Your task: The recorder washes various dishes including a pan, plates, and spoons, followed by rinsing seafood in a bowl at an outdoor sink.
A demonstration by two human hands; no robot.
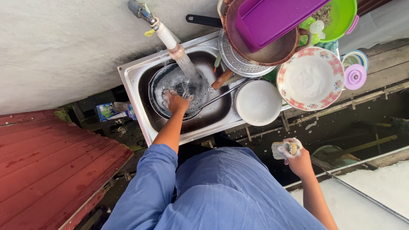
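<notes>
Rinsing the dark pan [170, 85] in the sink [132, 79] — my left hand [175, 102] presses flat inside it under the tap's stream; I'd sweep every soapy patch, while my right hand [298, 159] grips the sponge [283, 149] aside

Steel sink unit [135, 85] set against pale wall, basin wet. In basin: dark round pan [158, 87] under running water, long handle angled right. On drainboard to the right: white upturned bowl [258, 103], perforated metal lid [238, 61], floral-rimmed plate [311, 78] (overhanging the edge). Stacked behind: brown pot [272, 53] bearing purple tub [272, 17], green bowl [343, 17].
</notes>
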